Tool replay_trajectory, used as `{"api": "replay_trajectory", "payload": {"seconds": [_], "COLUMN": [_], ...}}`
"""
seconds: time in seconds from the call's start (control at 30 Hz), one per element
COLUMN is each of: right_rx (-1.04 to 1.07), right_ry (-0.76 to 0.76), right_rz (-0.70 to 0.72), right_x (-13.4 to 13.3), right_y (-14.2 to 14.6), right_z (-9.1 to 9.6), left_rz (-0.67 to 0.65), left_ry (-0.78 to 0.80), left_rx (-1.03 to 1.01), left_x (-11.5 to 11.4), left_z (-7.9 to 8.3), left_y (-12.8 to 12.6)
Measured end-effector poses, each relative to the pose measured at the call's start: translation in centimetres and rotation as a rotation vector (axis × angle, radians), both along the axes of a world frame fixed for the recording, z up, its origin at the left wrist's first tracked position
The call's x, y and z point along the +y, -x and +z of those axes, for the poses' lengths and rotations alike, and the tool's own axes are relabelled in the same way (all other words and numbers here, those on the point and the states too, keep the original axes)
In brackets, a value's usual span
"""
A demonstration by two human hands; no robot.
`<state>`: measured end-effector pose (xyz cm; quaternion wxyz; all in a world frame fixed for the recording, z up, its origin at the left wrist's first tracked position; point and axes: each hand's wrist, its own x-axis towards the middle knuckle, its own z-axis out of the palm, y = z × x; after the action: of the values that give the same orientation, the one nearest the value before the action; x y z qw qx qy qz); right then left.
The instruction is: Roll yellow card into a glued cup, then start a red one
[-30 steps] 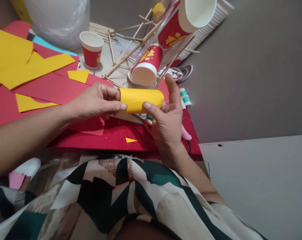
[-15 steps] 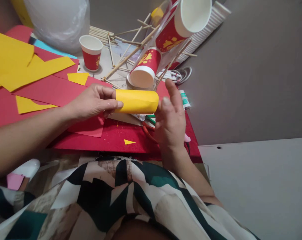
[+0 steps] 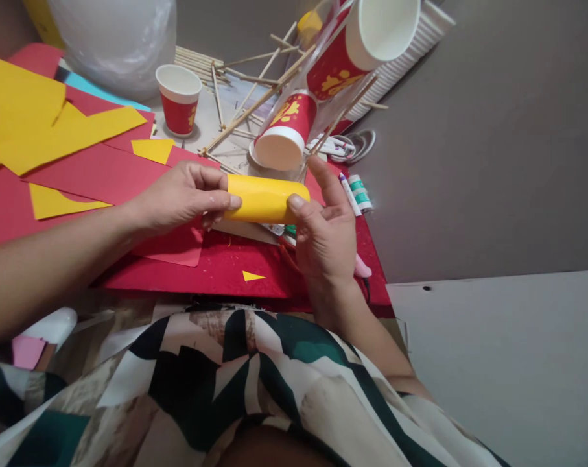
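Observation:
A yellow paper roll lies level between both hands above the red paper sheet. My left hand pinches its left end, thumb below and fingers on top. My right hand grips the right end, thumb on the front and index finger stretched up behind it. Just behind the roll stands a frame of wooden sticks carrying red paper cups.
Yellow paper pieces lie on red sheets at left. A red cup stands upright beyond them, near a clear plastic bag. A glue tube, a marker and scissors lie right of the roll. The red sheet's edge is close on the right.
My right hand, lifted off the roll half a second ago, has closed on its right end again. The left hand kept its pinch throughout.

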<state>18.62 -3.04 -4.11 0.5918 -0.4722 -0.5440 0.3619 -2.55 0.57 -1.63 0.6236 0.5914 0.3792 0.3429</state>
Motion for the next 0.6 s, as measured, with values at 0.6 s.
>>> {"api": "replay_trajectory", "payload": {"seconds": [0.6], "right_rx": [0.018], "right_ry": [-0.093], "right_rz": [-0.071], "right_x": [0.9], "right_y": [-1.3], "right_z": [0.4], "left_rz": [0.046], "left_ry": [0.097], "left_rx": [-0.218], "left_x": [0.5], "left_z": [-0.1], "left_y": [0.5]}}
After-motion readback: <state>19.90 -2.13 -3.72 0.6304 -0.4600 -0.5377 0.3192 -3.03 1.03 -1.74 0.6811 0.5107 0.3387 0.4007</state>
